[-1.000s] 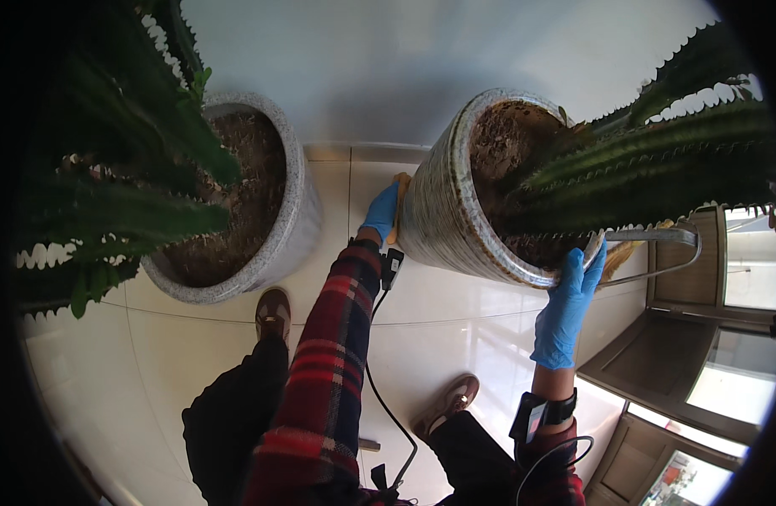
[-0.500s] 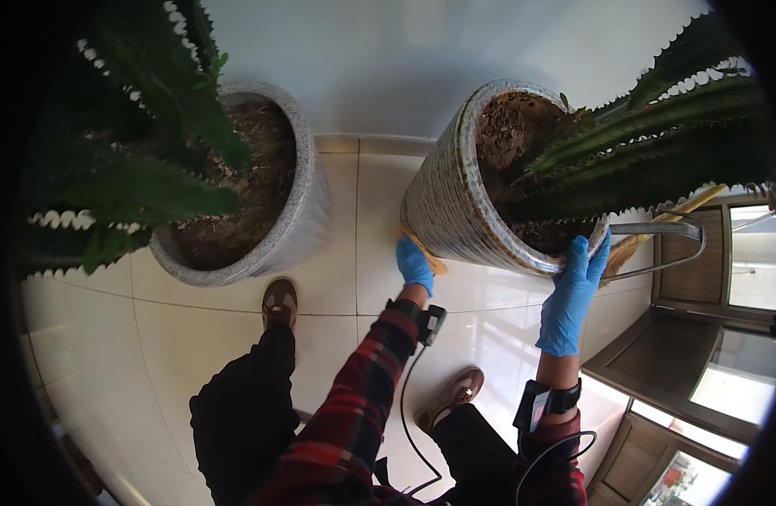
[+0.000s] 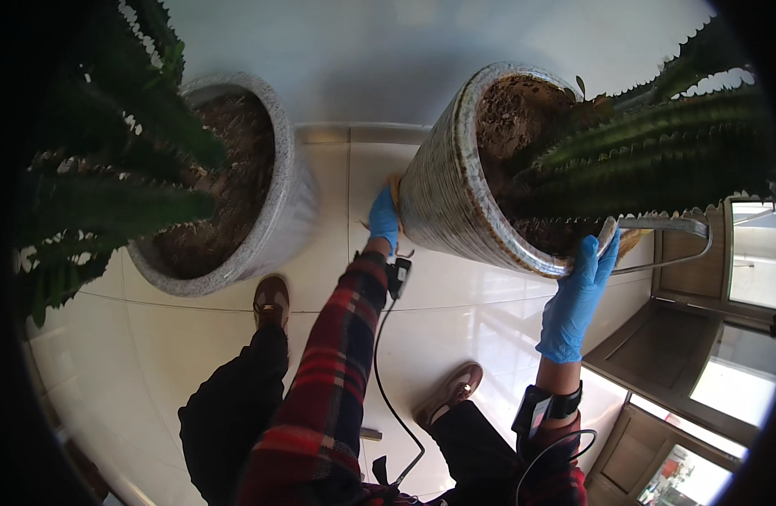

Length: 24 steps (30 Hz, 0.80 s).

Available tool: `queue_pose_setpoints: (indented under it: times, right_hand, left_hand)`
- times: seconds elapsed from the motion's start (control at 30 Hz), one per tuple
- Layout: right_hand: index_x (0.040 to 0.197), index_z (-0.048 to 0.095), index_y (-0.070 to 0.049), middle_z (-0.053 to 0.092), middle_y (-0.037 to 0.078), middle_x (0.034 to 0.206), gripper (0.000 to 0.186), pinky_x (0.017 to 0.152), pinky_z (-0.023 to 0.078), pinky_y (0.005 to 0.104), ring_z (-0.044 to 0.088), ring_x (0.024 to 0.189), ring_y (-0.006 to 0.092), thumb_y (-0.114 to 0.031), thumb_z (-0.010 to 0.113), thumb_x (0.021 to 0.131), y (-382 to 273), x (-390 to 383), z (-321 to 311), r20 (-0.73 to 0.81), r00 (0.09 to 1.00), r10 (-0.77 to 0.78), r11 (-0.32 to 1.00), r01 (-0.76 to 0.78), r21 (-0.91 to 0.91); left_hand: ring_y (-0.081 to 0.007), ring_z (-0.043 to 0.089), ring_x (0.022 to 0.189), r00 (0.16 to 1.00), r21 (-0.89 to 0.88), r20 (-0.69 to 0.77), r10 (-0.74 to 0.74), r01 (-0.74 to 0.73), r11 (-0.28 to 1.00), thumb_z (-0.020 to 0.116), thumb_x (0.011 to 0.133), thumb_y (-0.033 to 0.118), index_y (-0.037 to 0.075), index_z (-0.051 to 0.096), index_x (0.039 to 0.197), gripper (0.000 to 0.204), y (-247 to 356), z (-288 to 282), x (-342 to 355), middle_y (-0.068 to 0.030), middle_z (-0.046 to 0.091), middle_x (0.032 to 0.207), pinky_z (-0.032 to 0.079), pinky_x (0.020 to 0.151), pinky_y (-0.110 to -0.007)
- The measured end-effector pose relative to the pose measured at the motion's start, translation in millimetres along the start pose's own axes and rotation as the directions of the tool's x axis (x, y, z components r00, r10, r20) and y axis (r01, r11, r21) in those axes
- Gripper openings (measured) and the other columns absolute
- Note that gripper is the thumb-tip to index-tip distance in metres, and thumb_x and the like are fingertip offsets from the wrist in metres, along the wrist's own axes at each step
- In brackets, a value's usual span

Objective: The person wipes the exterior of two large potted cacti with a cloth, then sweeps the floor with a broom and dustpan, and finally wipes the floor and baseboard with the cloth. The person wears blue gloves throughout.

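A ribbed grey-and-brown plant pot (image 3: 443,185) stands to the right, holding soil and a large spiny cactus (image 3: 641,160) that leans right. My left hand (image 3: 383,221), in a blue glove, is low at the pot's left side. It is closed on a tan cloth (image 3: 394,191), mostly hidden behind the glove and pressed against the pot's lower wall. My right hand (image 3: 573,295), also gloved in blue, grips the pot's near right rim with its thumb and fingers. Both wrists carry black strapped devices with cables.
A speckled grey pot (image 3: 278,194) with another cactus (image 3: 110,202) stands on the left. A curved metal bar (image 3: 683,226) juts out beside the right pot. Brown wood-and-glass panels (image 3: 666,354) line the right side. Behind the pots rises a pale wall (image 3: 354,59).
My left hand has moved left with the cloth, further around the pot's lower side. The right hand stays on the rim. Both pots appear slightly shifted as the view has moved.
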State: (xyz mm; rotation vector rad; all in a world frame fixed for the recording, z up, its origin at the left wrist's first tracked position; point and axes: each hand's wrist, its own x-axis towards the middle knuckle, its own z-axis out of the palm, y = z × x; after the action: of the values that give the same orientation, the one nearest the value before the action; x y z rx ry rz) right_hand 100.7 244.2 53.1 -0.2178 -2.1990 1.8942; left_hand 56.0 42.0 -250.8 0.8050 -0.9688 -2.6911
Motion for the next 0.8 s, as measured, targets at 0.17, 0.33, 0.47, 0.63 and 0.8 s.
queue_pose_setpoints:
  times: [0.17, 0.33, 0.47, 0.63, 0.8]
  right_hand:
    - [0.156, 0.02, -0.007, 0.03, 0.011, 0.155, 0.068, 0.116, 0.022, 0.0343, 0.033, 0.137, 0.0231, -0.028, 0.055, 0.101, 4.1, 0.5, 0.0, -0.001, 1.0, 0.007, 0.998, -0.007, 0.065]
    - [0.156, 0.014, -0.004, 0.031, 0.013, 0.153, 0.072, 0.115, 0.025, 0.0335, 0.034, 0.136, 0.0234, -0.023, 0.056, 0.1, 1.6, 0.6, 1.6, 0.029, 0.999, 0.023, 0.989, -0.027, 0.144]
    - [0.156, 0.014, -0.003, 0.031, 0.014, 0.153, 0.075, 0.113, 0.027, 0.0307, 0.035, 0.134, 0.0218, -0.024, 0.059, 0.099, -5.5, -1.4, 2.4, 0.077, 0.995, -0.057, 0.987, 0.045, 0.153]
    - [0.152, 0.026, 0.001, 0.039, 0.016, 0.151, 0.078, 0.113, 0.03, 0.033, 0.039, 0.136, 0.0229, -0.037, 0.064, 0.096, 8.1, 2.9, -33.0, 0.146, 0.988, -0.045, 0.979, 0.014, 0.202]
    - [0.145, 0.041, 0.002, 0.058, 0.019, 0.132, 0.074, 0.103, 0.043, 0.0336, 0.054, 0.122, 0.0226, -0.04, 0.069, 0.091, 54.9, -34.3, -71.8, 0.162, 0.955, 0.248, 0.968, -0.251, -0.001]
  left_hand:
    - [-0.0218, 0.056, 0.114, 0.947, -0.416, -0.314, -0.066, -0.075, 0.906, 0.042, 0.102, 0.048, 0.0, 0.051, 0.133, 0.059, -50.6, 23.9, -53.8, -0.0133, 0.057, 0.131, 0.044, 0.1, -0.034]
    - [-0.029, 0.066, 0.092, 0.92, -0.708, 0.393, 0.008, 0.297, 0.641, 0.037, 0.102, 0.047, 0.003, 0.056, 0.126, 0.054, -93.6, 55.4, -105.3, -0.0131, 0.065, 0.114, 0.055, 0.083, -0.04]
    - [-0.0316, 0.069, 0.082, 0.897, -0.424, -0.061, -0.437, 0.373, 0.825, 0.04, 0.102, 0.04, 0.005, 0.058, 0.122, 0.044, -115.9, 106.0, -137.6, -0.0114, 0.069, 0.103, 0.058, 0.076, -0.047]
    - [-0.0287, 0.064, 0.1, 0.823, -0.149, 0.177, -0.541, 0.565, 0.812, 0.048, 0.101, 0.027, 0.006, 0.054, 0.127, 0.035, -72.8, 131.0, -179.0, -0.0122, 0.063, 0.118, 0.056, 0.082, -0.043]
    - [-0.0255, 0.06, 0.109, 0.813, 0.148, 0.38, -0.441, 0.417, 0.897, 0.049, 0.101, 0.04, 0.007, 0.052, 0.132, 0.046, -4.8, 139.7, -229.7, -0.0105, 0.06, 0.124, 0.052, 0.093, -0.038]
